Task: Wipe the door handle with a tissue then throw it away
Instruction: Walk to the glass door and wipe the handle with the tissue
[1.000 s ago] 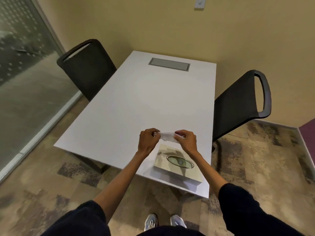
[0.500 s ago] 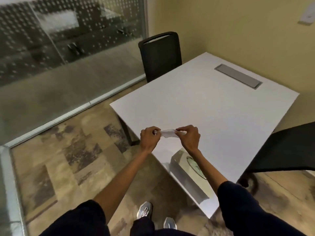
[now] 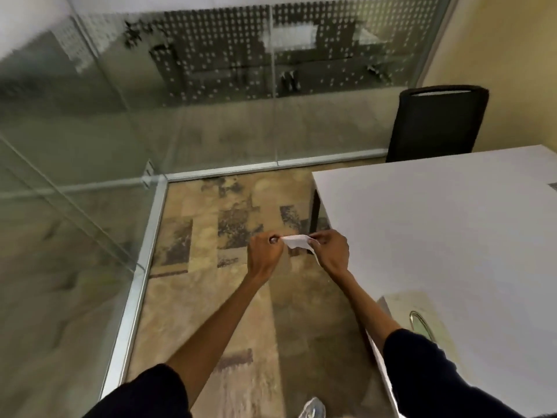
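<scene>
1. White table filling the right of the view, top plain and matte, near corner just right of the hands.
2. Beige tissue box lying on the table by its near edge, oval opening rimmed in metal, partly hidden behind the right sleeve.
3. Grey strip at the table's far right edge, cut off by the frame; too little showing to name.
4. Black chair standing beyond the table's far side, back upright, slot at the top, against the yellow wall.
5. Glass partition running left of the table and turning a corner, upper band printed with dots, aluminium floor track along its base.
6. Patchy tan and brown carpet covering the floor left of the table.
7. White tissue stretched taut in the air just off the table's near corner, over the carpet, one loose corner drooping below.
8. Left hand curled into a fist, thumb and fingers pinched tight on the tissue's left end.
9. Right hand pinched on the tissue's right end, knuckles up, overlapping the table edge in view.
10. Pale sneaker on the carpet at the bottom, left of the table.
11. No door handle to be made out.
</scene>
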Tool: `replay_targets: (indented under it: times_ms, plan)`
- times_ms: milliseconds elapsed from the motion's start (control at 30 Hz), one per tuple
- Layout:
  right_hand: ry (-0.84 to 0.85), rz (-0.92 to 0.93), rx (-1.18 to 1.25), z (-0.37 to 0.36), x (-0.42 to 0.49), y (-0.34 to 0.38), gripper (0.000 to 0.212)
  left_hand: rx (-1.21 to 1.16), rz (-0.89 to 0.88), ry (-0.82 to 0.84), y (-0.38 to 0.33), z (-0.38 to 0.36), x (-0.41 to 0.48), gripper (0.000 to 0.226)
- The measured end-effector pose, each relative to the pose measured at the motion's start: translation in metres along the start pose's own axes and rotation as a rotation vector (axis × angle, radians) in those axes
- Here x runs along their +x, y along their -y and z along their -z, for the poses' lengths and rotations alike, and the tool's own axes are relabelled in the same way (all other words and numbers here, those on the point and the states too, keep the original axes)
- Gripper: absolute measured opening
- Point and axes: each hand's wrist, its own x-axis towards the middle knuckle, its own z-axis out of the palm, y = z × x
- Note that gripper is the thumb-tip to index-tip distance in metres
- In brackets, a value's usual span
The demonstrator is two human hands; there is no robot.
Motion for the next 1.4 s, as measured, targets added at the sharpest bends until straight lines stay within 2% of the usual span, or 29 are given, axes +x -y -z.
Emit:
replay_targets:
  times_ms: [300, 567, 800, 1033, 1233, 1400]
  plan:
    - [0.215, 0.286, 0.099, -0.106, -0.075, 0.116, 0.022, 0.013, 0.248, -0.294, 0.090, 0.135, -0.059, 0.023]
    - [0.394, 0.433, 0.155, -0.192, -0.177, 0.196, 0.020, -0.019, 0.391, -0.549, 0.154, 0.245, -0.155, 0.025]
    - [0.582, 0.540, 0.202, -0.251, -0.289, 0.252, 0.022, 0.031, 0.608, -0.748, 0.203, 0.326, -0.251, 0.022]
    - [0.806, 0.704, 0.240, -0.289, -0.390, 0.297, 0.023, 0.011, 0.789, -1.044, 0.219, 0.382, -0.345, 0.028]
    - [0.985, 0.772, 0.293, -0.307, -0.464, 0.323, 0.022, 0.028, 0.758, -1.245, 0.217, 0.411, -0.416, 0.020]
    - [1.122, 0.833, 0.359, -0.312, -0.512, 0.337, 0.019, 0.050, 0.806, -1.444, 0.210, 0.427, -0.453, 0.017]
